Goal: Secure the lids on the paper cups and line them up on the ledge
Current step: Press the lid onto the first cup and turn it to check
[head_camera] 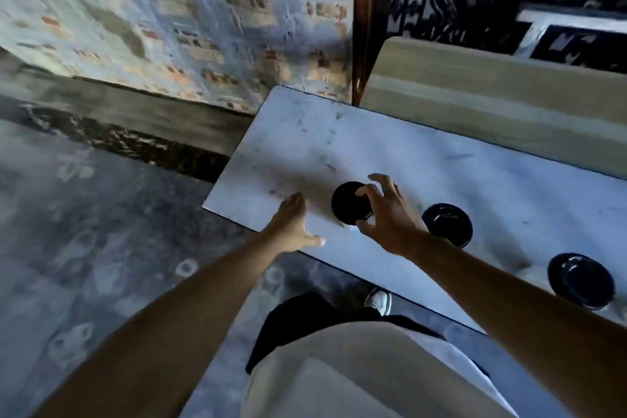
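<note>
Three paper cups with black lids stand in a row on the white marble ledge (305, 146), seen from above. My right hand (383, 214) grips the leftmost cup (347, 202) by its lid, fingers curled round its far and near rim. The middle cup (447, 224) stands just right of that hand, and the third cup (581, 280) sits near the frame's right edge. My left hand (295, 224) hovers at the ledge's front edge, left of the leftmost cup, with its fingers relaxed and holding nothing.
The ledge ends at a corner on the left, with a patterned floor (84, 248) below. A painted brick wall (169, 10) and a dark wooden post (368, 20) stand behind. A pale raised sill (492, 92) runs along the ledge's far side.
</note>
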`<state>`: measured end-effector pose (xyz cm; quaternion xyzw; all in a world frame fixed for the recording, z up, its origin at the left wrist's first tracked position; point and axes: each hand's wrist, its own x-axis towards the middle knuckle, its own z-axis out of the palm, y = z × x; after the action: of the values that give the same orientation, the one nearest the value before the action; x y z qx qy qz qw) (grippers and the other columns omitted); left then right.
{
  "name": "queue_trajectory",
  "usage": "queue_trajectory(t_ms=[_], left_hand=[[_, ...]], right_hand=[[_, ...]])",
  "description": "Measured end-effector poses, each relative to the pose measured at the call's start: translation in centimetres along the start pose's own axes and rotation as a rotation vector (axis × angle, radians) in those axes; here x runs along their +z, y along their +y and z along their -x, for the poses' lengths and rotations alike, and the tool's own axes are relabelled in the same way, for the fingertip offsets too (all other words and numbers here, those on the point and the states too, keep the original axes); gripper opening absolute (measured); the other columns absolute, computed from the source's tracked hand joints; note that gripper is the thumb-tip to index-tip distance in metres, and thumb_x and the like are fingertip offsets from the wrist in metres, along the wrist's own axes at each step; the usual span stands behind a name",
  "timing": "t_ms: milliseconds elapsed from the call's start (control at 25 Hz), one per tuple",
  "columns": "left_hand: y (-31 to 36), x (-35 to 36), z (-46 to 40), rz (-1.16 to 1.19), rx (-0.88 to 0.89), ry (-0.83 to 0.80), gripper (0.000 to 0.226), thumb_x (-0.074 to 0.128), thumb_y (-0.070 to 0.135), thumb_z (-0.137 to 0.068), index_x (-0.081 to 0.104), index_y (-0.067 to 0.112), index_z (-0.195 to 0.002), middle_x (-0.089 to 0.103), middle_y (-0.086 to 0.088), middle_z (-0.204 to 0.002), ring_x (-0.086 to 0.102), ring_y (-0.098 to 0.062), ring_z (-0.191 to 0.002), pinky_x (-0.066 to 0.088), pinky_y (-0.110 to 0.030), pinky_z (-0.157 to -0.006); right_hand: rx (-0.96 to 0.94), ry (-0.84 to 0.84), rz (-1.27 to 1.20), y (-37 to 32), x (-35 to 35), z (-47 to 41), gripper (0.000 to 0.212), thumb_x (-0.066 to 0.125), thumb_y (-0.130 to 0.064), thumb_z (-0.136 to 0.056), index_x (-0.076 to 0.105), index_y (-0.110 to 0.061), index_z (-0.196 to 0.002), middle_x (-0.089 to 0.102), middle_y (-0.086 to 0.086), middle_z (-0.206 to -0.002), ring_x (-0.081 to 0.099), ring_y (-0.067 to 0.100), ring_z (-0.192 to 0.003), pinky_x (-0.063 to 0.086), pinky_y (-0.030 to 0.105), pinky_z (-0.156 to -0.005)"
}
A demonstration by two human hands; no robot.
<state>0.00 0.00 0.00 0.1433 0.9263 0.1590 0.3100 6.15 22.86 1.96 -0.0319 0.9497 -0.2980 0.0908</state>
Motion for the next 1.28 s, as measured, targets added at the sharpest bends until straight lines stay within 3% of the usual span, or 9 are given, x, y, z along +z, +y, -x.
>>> queue_trajectory(t_ms=[120,240,400,560,840,1000,1080,1200,1280], left_hand=[[-0.8,0.5,-1.9,0.077,-0.045,-0.028,0.093,0.087,0.037,-0.077,0.037,0.003,-0.147,0.040,-0.020,-0.152,0.041,-0.037,-0.140,0.037,-0.035,-0.108],[-0.6,0.9,-3.9,0.181,0.036,-0.064,0.094,0.088,0.033,-0.075,0.038,0.011,-0.151,0.045,-0.012,-0.154,0.046,-0.030,-0.141,0.038,-0.033,-0.109],[0.5,0.9,-6.2,0.295,0.182,-0.086,0.074,0.089,0.022,-0.069,0.055,0.019,-0.135,0.065,-0.001,-0.132,0.062,-0.022,-0.118,0.053,-0.038,-0.096],[1.1,1.4,-7.6,0.290,0.250,-0.182,0.066,0.085,0.013,-0.074,0.058,0.020,-0.134,0.068,0.003,-0.125,0.060,-0.010,-0.105,0.044,-0.024,-0.084],[0.5,2.0,-8.7,0.350,0.235,-0.254,0.067,0.086,0.024,-0.076,0.056,0.028,-0.136,0.070,0.006,-0.119,0.066,-0.014,-0.108,0.048,-0.027,-0.083],[-0.4,0.6,-8.7,0.464,0.264,-0.291,0.062,0.087,0.036,-0.068,0.063,0.027,-0.125,0.074,0.006,-0.119,0.070,-0.013,-0.109,0.058,-0.035,-0.090],[-0.4,-0.7,-8.4,0.517,0.272,-0.312,0.059,0.088,0.034,-0.068,0.064,0.025,-0.121,0.075,0.005,-0.119,0.071,-0.012,-0.109,0.058,-0.037,-0.093],[0.0,-2.9,-7.4,0.568,0.288,-0.337,0.065,0.083,0.050,-0.063,0.067,0.023,-0.121,0.077,0.006,-0.114,0.074,-0.011,-0.103,0.060,-0.039,-0.087],[1.0,-4.5,-6.2,0.625,0.279,-0.315,0.066,0.078,0.056,-0.063,0.068,0.020,-0.118,0.078,0.002,-0.109,0.076,-0.012,-0.096,0.061,-0.035,-0.076]], right_hand=[[0.064,0.025,-0.096,0.1,1.1,-0.4,0.054,0.078,-0.019,-0.081,0.058,-0.015,-0.131,0.037,0.008,-0.156,0.048,0.034,-0.136,0.053,0.048,-0.099],[0.105,0.049,-0.119,-0.5,2.7,-0.5,0.054,0.079,-0.016,-0.080,0.059,-0.014,-0.130,0.043,0.007,-0.152,0.054,0.033,-0.129,0.052,0.041,-0.101],[0.209,0.115,-0.108,-2.0,3.4,-0.5,0.053,0.079,-0.015,-0.079,0.060,-0.014,-0.129,0.047,0.002,-0.150,0.059,0.027,-0.123,0.051,0.029,-0.093],[0.233,0.155,-0.104,-2.8,3.4,-0.4,0.053,0.079,-0.013,-0.078,0.060,-0.015,-0.127,0.048,0.001,-0.147,0.062,0.026,-0.115,0.053,0.028,-0.087],[0.302,0.148,-0.158,-2.9,2.6,-0.8,0.053,0.079,-0.013,-0.079,0.062,-0.014,-0.129,0.049,0.003,-0.150,0.062,0.022,-0.120,0.044,0.016,-0.091],[0.398,0.122,-0.304,-2.5,0.4,-2.0,0.054,0.076,-0.011,-0.078,0.063,-0.020,-0.130,0.051,-0.004,-0.148,0.056,0.012,-0.122,0.032,-0.003,-0.091],[0.451,0.100,-0.404,-2.4,-1.1,-2.8,0.054,0.075,-0.013,-0.076,0.064,-0.024,-0.127,0.056,-0.006,-0.140,0.057,0.012,-0.121,0.041,0.006,-0.094],[0.522,0.112,-0.598,-2.0,-2.8,-3.9,0.048,0.068,-0.034,-0.069,0.066,-0.033,-0.116,0.069,-0.005,-0.122,0.065,0.017,-0.116,0.053,0.037,-0.096],[0.512,0.156,-0.748,-2.0,-3.7,-4.6,0.041,0.064,-0.040,-0.067,0.066,-0.042,-0.109,0.073,-0.002,-0.117,0.066,0.015,-0.110,0.050,0.038,-0.098]])
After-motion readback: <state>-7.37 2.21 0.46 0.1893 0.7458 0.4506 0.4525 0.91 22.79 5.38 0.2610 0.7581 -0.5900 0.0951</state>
